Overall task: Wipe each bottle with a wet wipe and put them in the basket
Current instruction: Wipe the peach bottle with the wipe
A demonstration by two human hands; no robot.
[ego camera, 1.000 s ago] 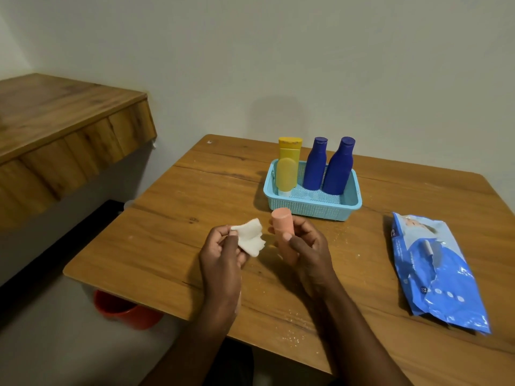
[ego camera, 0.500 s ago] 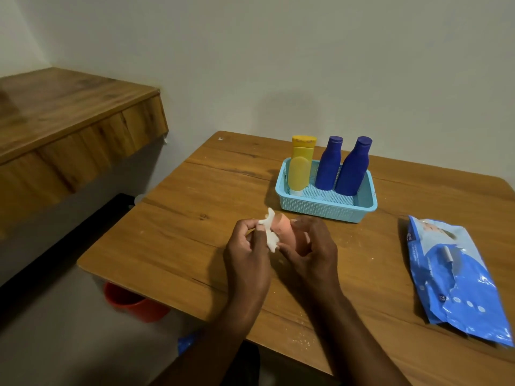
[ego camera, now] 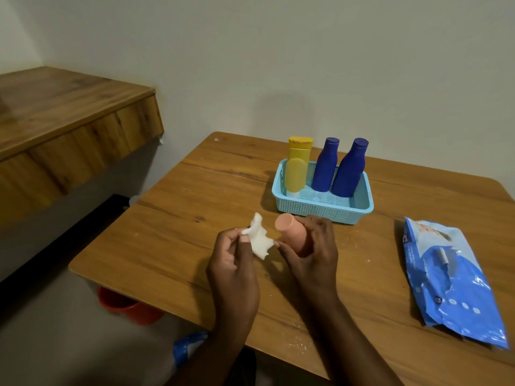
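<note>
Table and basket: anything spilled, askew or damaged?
White specks dot the table near its front edge, like spilled crumbs or powder. The wipes pack looks crumpled. Bottles in the basket stand upright.

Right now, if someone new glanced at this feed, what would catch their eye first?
Probably the two hands at the near centre of the table: the right hand grips a peach bottle while the left hand pinches a crumpled white wipe just beside it. Next, the light blue basket behind them, with a yellow bottle and two dark blue bottles standing in it. The blue wipes pack lies at the right.
</note>
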